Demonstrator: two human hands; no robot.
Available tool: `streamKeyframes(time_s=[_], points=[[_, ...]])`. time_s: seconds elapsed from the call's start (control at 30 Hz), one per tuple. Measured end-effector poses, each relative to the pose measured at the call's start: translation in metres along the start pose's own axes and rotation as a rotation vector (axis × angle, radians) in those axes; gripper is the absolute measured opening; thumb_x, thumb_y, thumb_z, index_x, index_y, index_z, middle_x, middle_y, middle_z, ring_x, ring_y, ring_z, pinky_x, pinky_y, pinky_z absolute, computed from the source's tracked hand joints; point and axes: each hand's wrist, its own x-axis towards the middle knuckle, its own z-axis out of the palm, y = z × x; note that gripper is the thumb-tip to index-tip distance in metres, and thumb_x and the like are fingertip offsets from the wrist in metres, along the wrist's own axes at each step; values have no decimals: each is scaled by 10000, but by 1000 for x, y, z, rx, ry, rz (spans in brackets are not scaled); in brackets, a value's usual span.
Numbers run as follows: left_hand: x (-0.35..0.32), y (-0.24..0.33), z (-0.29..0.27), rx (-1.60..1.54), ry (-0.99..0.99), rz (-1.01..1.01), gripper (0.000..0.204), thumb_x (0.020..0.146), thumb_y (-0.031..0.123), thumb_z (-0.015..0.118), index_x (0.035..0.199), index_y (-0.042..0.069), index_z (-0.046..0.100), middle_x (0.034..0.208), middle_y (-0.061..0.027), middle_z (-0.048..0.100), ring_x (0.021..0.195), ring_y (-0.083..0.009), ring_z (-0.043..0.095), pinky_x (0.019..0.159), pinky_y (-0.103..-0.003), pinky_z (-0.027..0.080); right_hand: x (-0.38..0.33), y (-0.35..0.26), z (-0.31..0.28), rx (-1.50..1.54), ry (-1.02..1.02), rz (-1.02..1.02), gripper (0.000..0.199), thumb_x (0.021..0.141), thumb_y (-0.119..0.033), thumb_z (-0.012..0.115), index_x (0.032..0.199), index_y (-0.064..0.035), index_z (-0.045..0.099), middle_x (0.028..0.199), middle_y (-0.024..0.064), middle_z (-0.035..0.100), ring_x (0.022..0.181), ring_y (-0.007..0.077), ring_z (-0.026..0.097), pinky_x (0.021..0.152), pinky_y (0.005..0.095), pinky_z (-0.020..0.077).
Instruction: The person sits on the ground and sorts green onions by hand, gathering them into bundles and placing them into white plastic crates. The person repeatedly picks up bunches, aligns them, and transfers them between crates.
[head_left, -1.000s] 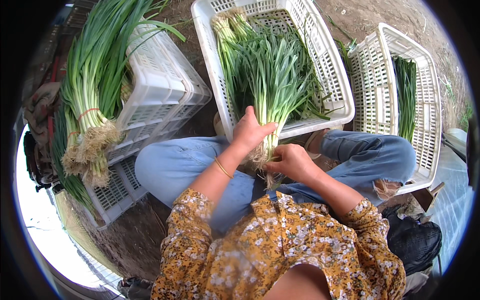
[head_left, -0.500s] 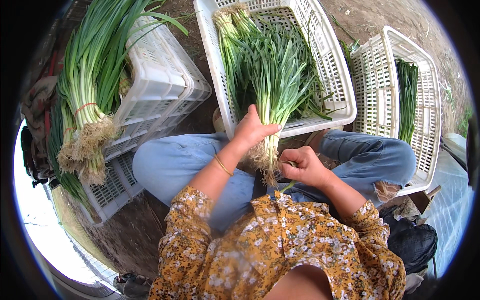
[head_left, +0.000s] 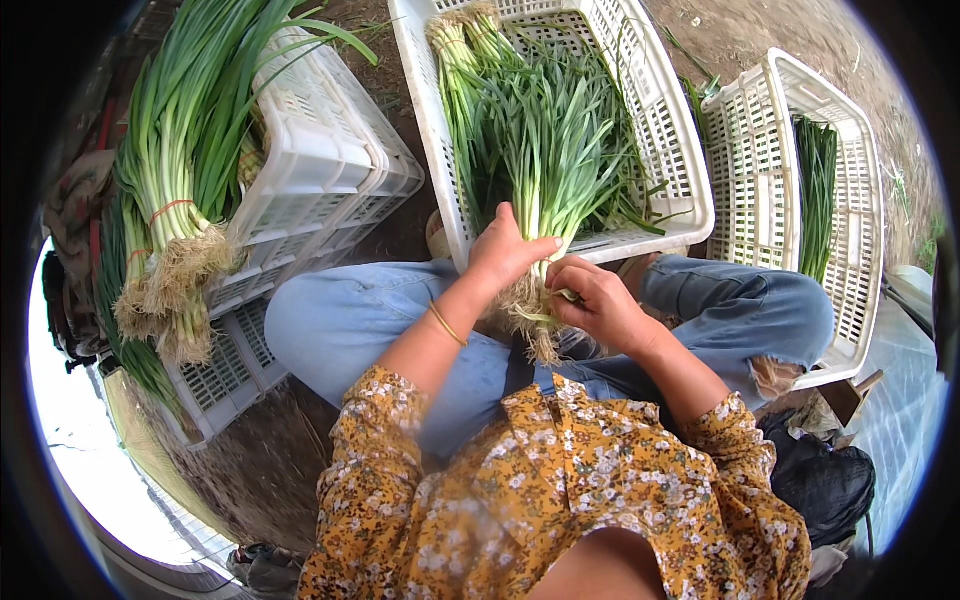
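My left hand [head_left: 500, 255] is wrapped round the white stems of a bunch of green garlic [head_left: 545, 190], its thumb lying across the front. The leaves fan away from me over the near rim of a white slatted crate [head_left: 655, 130]. Tangled pale roots [head_left: 530, 305] hang toward my lap. Beside the lower stems, just above the roots, my right hand [head_left: 600, 305] is closed in a pinch on a thin yellowish-green strand [head_left: 568, 296]. Its fingertips touch the bunch, and part of the strand is hidden behind them.
More tied bunches [head_left: 455, 55] lie inside the middle crate with loose leaves. At the left, banded bunches [head_left: 175, 200] hang roots-down over stacked white crates [head_left: 320, 150]. Another white crate [head_left: 750, 170] at the right holds dark green leaves [head_left: 815, 190]. My bent knees frame the work.
My right hand has moved up and left from beside the root ends to the stems, carrying the strand. My left hand keeps its hold on the bunch.
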Motion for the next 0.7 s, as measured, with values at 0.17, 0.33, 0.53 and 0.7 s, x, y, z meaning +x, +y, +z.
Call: streamKeyframes(time_s=[0.17, 0.33, 0.53, 0.7], points=[[6, -9, 4, -116, -10, 4, 759, 664, 463, 779, 1126, -48, 458, 1092, -269, 626, 1021, -387, 623, 886, -411, 478, -19, -29, -9, 590, -140, 367, 48, 844, -21, 626, 839, 3, 585, 788, 72, 642, 646, 101, 577, 547, 247, 454], [7, -17, 3, -194, 4, 13, 723, 660, 423, 788, 1110, -52, 479, 1065, -254, 635, 1003, -365, 633, 892, -396, 477, -40, -58, -49, 1235, -305, 367, 97, 808, 0, 624, 763, -24, 541, 710, 108, 621, 428, 85, 505, 356, 215, 357], [6, -14, 5, -351, 0, 33, 642, 690, 322, 815, 1092, -58, 490, 1016, -194, 651, 932, -253, 647, 833, -341, 502, -29, -48, -18, 489, -307, 645, 339, 912, -327, 648, 871, 10, 656, 615, -1, 539, 524, 66, 472, 489, 267, 385], [0, -1, 2, -534, -59, 12, 623, 714, 279, 846, 1099, -50, 482, 1021, -156, 644, 917, -195, 635, 802, -322, 520, -24, -36, 24, 226, -37, 419, 326, 881, -277, 684, 796, 34, 634, 533, 47, 511, 499, 121, 498, 496, 329, 412]])
